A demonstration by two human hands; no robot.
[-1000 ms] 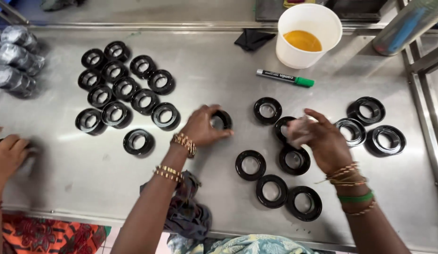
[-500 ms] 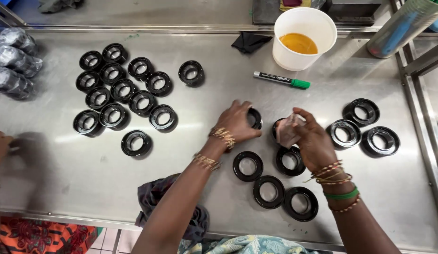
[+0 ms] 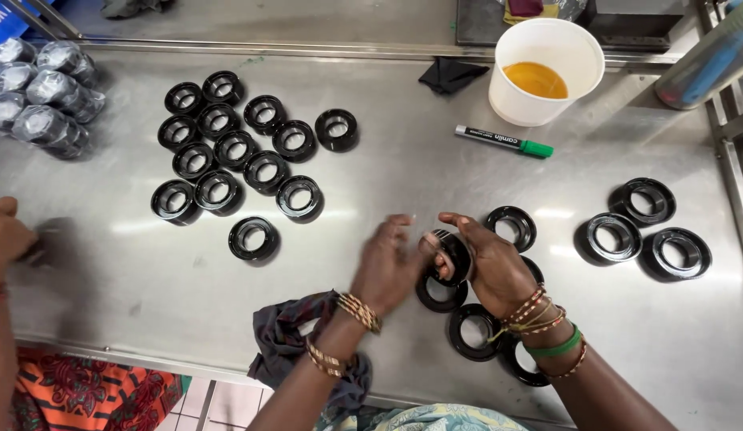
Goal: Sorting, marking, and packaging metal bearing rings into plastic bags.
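Both hands at one black ring [image 3: 451, 257]: right hand [image 3: 491, 267] clasps it, left hand [image 3: 387, 267] open (blurred).

The left hand [image 3: 387, 267] is motion-blurred, so its finger pose cannot be read, nor whether it touches the ring [image 3: 451, 254] held up in the right hand [image 3: 491, 267]. That hand covers part of the ring and most of a second ring [image 3: 533, 267] behind it. The right wrist hides parts of two rings [image 3: 475, 331] near the table's [image 3: 387, 191] front edge. Another person's hand [image 3: 5, 235] is cut by the left edge; what lies under it is a blur. The wrapped rolls [image 3: 44, 104] run off the left edge. A tilted cylinder [image 3: 703, 68] leaves the frame at top right. The cloth [image 3: 287, 339] is partly under the left forearm.
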